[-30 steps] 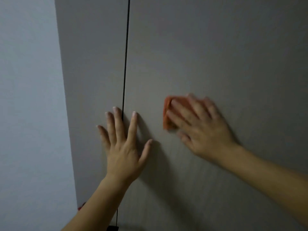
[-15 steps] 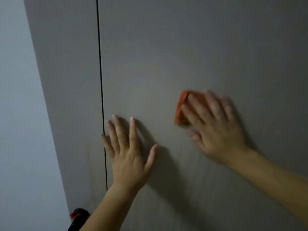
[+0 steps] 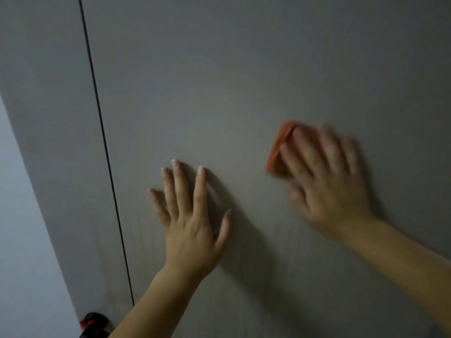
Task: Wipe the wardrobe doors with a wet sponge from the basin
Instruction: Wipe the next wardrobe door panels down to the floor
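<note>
now, sponge (image 3: 280,147): pinned to door (image 3: 244,69) under right hand (image 3: 327,181), long axis near upright
right hand: fingers flat, pressing
left hand (image 3: 192,220): splayed, bare, left of sponge

I see my left forearm (image 3: 151,303) and right forearm (image 3: 402,262) bare; left hand (image 3: 192,230) has longish pale-tipped nails, right hand (image 3: 327,181) blurred

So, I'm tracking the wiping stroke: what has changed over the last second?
The right hand slid the sponge rightward across the wardrobe door, farther from the seam. The left hand, whose fingers lay over the seam, also shifted right and now sits clear of it. Unchanged: the sponge stays pressed under the right hand; the left hand stays spread on the door.
</note>
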The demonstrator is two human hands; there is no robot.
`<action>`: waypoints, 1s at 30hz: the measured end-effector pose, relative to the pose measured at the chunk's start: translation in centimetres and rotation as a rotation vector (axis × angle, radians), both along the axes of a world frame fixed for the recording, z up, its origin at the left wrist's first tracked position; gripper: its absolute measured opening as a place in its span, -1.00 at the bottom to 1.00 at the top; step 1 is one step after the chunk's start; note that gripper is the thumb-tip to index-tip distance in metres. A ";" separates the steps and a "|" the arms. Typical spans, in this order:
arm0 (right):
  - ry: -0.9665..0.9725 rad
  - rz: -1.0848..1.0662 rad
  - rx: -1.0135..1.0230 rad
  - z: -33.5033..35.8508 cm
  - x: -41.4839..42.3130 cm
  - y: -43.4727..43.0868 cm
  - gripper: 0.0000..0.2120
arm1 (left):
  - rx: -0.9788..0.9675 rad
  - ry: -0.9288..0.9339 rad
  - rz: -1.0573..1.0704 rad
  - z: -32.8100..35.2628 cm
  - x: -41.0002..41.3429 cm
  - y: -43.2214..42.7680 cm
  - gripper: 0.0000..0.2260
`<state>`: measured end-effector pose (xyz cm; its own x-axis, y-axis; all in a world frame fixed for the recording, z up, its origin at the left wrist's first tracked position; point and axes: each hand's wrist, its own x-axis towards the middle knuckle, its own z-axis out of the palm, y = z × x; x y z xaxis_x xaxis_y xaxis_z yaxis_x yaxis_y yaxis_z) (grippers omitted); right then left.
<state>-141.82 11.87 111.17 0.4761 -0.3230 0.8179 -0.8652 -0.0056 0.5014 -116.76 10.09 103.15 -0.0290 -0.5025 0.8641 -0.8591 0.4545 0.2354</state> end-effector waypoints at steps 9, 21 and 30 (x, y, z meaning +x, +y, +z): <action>0.226 -0.043 0.118 -6.8 -5.3 1.4 -0.30 | -0.046 -0.040 -0.053 0.9 -4.5 0.4 -0.22; 0.075 -0.048 0.071 -7.0 -9.2 2.2 -0.30 | -0.123 -0.141 -0.141 1.0 -11.4 1.7 -0.29; -0.164 -0.050 -0.080 -0.3 -15.2 2.6 -0.35 | -0.109 -0.026 -0.094 1.0 -13.5 1.7 -0.29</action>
